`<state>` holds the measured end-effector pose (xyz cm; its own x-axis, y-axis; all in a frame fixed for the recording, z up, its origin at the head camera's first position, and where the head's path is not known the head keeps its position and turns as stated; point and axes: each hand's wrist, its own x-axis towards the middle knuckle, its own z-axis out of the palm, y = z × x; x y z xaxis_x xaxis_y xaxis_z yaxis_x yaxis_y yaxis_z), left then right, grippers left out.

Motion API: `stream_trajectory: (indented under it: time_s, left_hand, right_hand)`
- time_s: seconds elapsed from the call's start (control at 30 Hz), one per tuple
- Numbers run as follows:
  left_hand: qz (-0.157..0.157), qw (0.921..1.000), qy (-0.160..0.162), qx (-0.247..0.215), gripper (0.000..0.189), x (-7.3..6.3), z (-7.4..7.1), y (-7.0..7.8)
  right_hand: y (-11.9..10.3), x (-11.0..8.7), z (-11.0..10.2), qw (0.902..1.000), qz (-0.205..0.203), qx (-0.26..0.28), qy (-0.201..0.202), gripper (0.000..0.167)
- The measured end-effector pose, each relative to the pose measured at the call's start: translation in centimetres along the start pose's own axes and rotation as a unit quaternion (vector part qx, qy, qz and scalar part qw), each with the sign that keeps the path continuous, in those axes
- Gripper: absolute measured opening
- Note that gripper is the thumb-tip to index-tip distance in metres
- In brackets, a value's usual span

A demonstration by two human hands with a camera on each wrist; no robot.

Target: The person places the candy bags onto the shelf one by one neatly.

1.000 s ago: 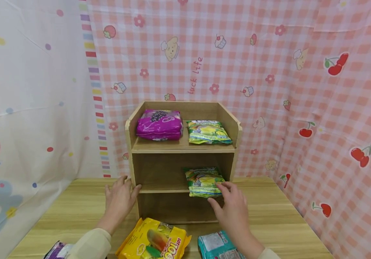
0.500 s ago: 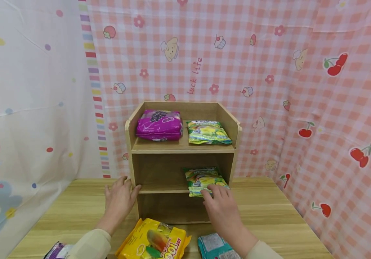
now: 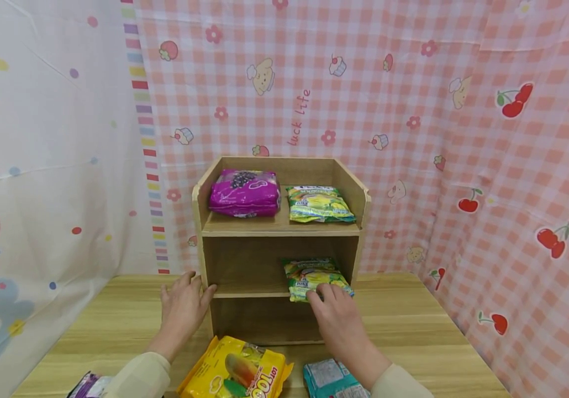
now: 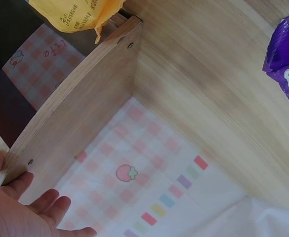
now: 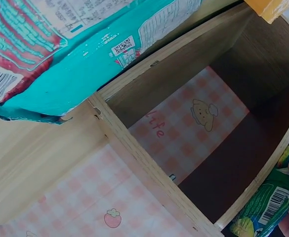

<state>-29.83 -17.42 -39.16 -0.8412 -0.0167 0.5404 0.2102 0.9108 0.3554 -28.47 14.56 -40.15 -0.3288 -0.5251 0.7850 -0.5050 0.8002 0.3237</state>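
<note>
A small wooden shelf unit (image 3: 282, 233) stands on the table. My left hand (image 3: 183, 304) holds the front edge of its left side panel (image 4: 80, 98) between thumb and index finger; the other fingers spread loosely beside it. My right hand (image 3: 341, 320) pinches the front end of a green-and-yellow candy bag (image 3: 309, 273) lying at the right of the middle shelf. In the right wrist view, thumb and fingers are on this bag (image 5: 268, 205), its barcode showing. On the top shelf lie a purple candy bag (image 3: 245, 193) and another green-and-yellow candy bag (image 3: 319, 204).
Before the shelf unit lie a yellow candy bag (image 3: 237, 367) and a teal bag (image 3: 331, 378). A purple-and-white bag (image 3: 88, 384) lies at the front left, partly behind the left sleeve. Patterned cloth (image 3: 284, 83) hangs behind and at both sides.
My right hand has moved slightly left and closer over the front of the middle-shelf candy bag, with its fingers closing on it. My left hand has stayed at the panel.
</note>
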Motion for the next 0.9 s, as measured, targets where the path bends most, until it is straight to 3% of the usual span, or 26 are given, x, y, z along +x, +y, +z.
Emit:
stream_trajectory:
  time_s: [0.4, 0.67, 0.83, 0.9]
  left_hand:
    - [-0.018, 0.9996, -0.023, -0.003, 0.045, 0.0, -0.1, 0.0]
    - [-0.017, 0.9996, -0.021, 0.002, 0.045, 0.1, -0.1, 0.0]
    - [-0.012, 0.9998, -0.016, 0.005, 0.044, 0.0, -0.1, 0.0]
    - [-0.012, 0.9998, -0.017, 0.005, 0.045, 0.0, -0.1, 0.0]
  right_hand:
    - [0.1, 0.6, 1.0, 0.9995, 0.022, -0.009, 0.02, 0.031]
    - [0.1, 0.4, 1.1, 0.9993, 0.029, -0.023, -0.005, 0.04]
    - [-0.2, -0.3, 0.7, 0.9994, 0.033, -0.003, 0.009, 0.024]
    - [-0.4, -0.6, 0.5, 0.9993, 0.034, 0.002, 0.016, 0.033]
